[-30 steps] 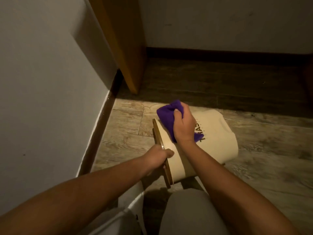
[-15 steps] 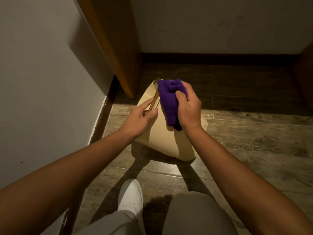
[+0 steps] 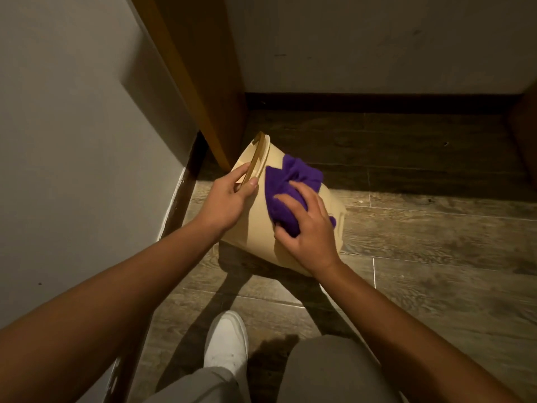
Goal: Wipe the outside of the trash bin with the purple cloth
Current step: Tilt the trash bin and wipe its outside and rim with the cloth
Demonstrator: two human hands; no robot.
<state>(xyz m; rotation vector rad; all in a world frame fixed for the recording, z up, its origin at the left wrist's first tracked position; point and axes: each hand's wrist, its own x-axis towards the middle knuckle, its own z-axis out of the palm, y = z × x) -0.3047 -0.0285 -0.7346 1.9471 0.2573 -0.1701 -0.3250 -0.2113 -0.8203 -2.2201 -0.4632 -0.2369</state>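
A cream trash bin with a brown rim is tilted on the wood floor, its open end turned up and to the left. My left hand grips the rim and holds the bin at that tilt. My right hand presses a crumpled purple cloth flat against the bin's outer wall. Part of the cloth bunches out above my fingers. The bin's far side and its inside are hidden.
A grey wall with a dark baseboard runs along the left. An orange-brown wooden panel stands just behind the bin. A white shoe and grey trouser legs are at the bottom. Wood flooring stretches right.
The bin has gone from lying on its side to tilted with its rim up. My left hand shifted its grip along the rim, and my right hand slid the cloth down the wall.
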